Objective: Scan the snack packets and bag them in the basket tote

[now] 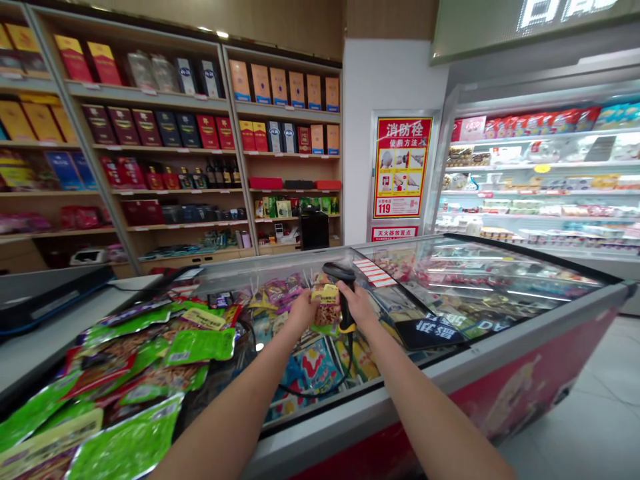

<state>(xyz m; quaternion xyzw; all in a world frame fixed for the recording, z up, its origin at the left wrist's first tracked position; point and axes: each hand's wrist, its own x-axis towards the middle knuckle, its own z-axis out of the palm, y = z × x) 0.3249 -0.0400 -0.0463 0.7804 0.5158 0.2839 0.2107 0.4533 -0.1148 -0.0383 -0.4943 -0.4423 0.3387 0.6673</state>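
- Dead centre of the dial, smooth, mostly matt black plastic is shown on the scanner (346, 310).
- Just beside it, towards nine, the small packet (327, 313) is wrapped in plastic film.
- Eight o'clock, and light is thrown back off crinkled, glossy plastic pouches (135, 363).
- Three o'clock: the freezer lid (500, 267), smooth and glassy, is streaked with reflections.
- Ten o'clock: wood-look boards are seen in the shelving (173, 95).
- Two o'clock: the poster (401, 167) is bordered by a silvery, metal-looking frame (395, 222).
- Four o'clock: smooth, tile-like flooring (607, 373), softly shined.

The person's bare forearms (235, 393) converge above the long, grey-framed, glass-topped chest freezer (525, 340) — bare left hand (301, 310) pinched, bare right hand (357, 300) curled in a grip just beside it.
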